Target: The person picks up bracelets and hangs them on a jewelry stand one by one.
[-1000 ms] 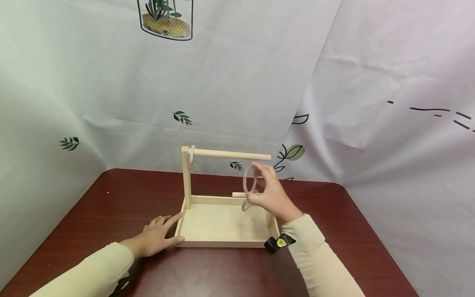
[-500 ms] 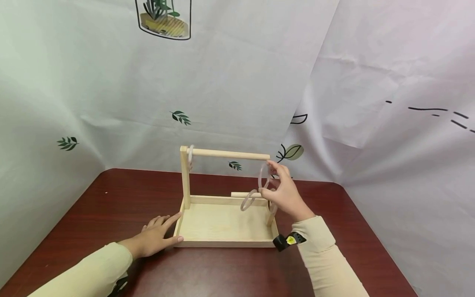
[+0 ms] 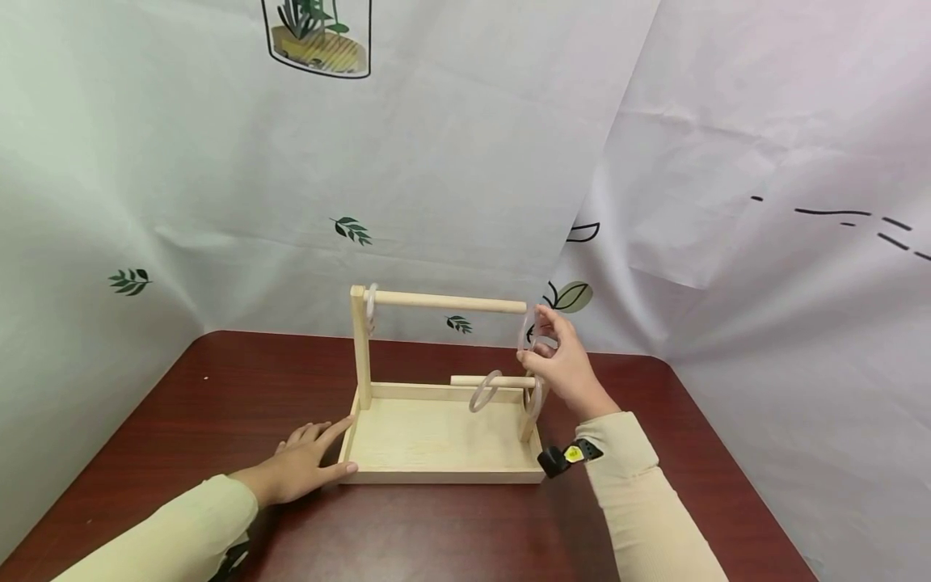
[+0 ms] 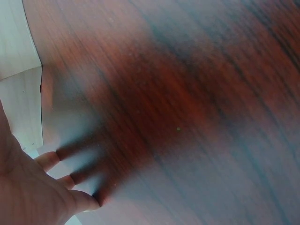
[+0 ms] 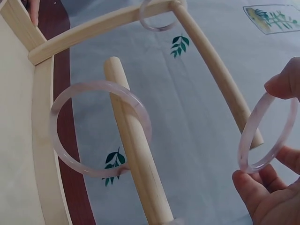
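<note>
My right hand [image 3: 563,364] pinches a pale pink bangle [image 5: 243,154] between thumb and fingers. It is at the free right end of the upper wooden rod [image 3: 451,302], whose tip overlaps the bangle's opening in the right wrist view. Another bangle [image 3: 372,305] hangs at that rod's left end, by the post. On the lower rod [image 3: 465,381] hangs a bangle [image 5: 54,119], with one more [image 3: 537,400] by the right post. My left hand [image 3: 301,467], fingers spread, rests against the left edge of the wooden tray base [image 3: 436,478].
The stand sits on a dark red-brown wooden table [image 3: 422,533]. Behind and beside the table hangs a pale printed cloth [image 3: 465,162]. The tall left post [image 3: 361,347] carries the upper rod; a shorter right post [image 3: 528,424] carries the lower one.
My right hand has moved right and slightly up with its bangle, from before the stand to the upper rod's free end. The lower rod's bangles show more fully. My left hand stays in place.
</note>
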`<control>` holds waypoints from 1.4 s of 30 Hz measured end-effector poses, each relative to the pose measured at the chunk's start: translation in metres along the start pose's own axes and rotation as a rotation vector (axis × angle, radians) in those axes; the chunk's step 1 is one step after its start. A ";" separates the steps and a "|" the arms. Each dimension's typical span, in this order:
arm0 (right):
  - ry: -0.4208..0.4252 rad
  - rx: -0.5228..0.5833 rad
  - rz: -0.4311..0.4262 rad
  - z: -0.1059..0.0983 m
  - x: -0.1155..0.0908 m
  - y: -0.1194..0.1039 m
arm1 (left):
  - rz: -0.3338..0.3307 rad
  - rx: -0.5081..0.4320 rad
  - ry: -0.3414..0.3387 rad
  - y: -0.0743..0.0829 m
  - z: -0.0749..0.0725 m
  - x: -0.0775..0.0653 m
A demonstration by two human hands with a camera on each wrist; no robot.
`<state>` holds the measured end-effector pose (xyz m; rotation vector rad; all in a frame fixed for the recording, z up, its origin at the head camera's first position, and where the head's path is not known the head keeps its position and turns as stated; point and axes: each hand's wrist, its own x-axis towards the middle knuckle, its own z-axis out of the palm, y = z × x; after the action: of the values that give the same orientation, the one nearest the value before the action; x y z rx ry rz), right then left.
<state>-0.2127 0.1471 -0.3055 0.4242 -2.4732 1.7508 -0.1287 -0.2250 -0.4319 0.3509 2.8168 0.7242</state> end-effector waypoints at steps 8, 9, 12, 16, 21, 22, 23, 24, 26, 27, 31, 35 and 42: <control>-0.003 0.077 -0.009 0.002 0.011 -0.003 | 0.007 -0.007 0.025 -0.008 0.005 0.002; -0.001 0.074 -0.005 0.002 0.013 -0.003 | 0.012 -0.011 0.026 -0.007 0.004 0.001; -0.001 0.059 0.001 0.002 0.019 -0.003 | 0.013 -0.018 0.014 -0.004 0.002 0.000; -0.005 0.044 0.017 0.003 0.026 -0.002 | 0.002 -0.006 0.002 -0.001 0.000 -0.001; -0.017 0.050 0.046 0.006 0.029 -0.002 | -0.003 0.001 -0.001 -0.002 0.000 0.000; -0.020 0.058 0.050 0.007 0.029 -0.002 | -0.004 0.001 -0.001 -0.002 0.000 0.000; -0.023 0.067 0.053 0.008 0.030 -0.002 | -0.004 0.000 -0.002 -0.002 0.000 0.000; -0.024 0.079 0.057 0.009 0.030 -0.002 | -0.005 0.000 -0.002 -0.002 0.000 0.000; -0.026 0.102 0.062 0.011 0.031 -0.002 | -0.006 0.000 -0.002 -0.002 0.000 0.000; -0.026 0.111 0.066 0.012 0.031 -0.002 | -0.007 -0.001 -0.001 -0.002 0.000 0.000; -0.026 0.163 0.080 0.015 0.034 0.001 | -0.008 -0.002 0.000 -0.002 0.000 0.000; -0.032 0.216 0.092 0.018 0.037 0.005 | -0.005 0.000 0.002 -0.001 0.000 0.000; -0.049 0.344 0.106 0.023 0.040 0.009 | -0.003 -0.016 0.011 -0.002 0.002 0.000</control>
<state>-0.2510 0.1214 -0.3130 0.3678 -2.2624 2.2452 -0.1285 -0.2255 -0.4346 0.3416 2.8196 0.7497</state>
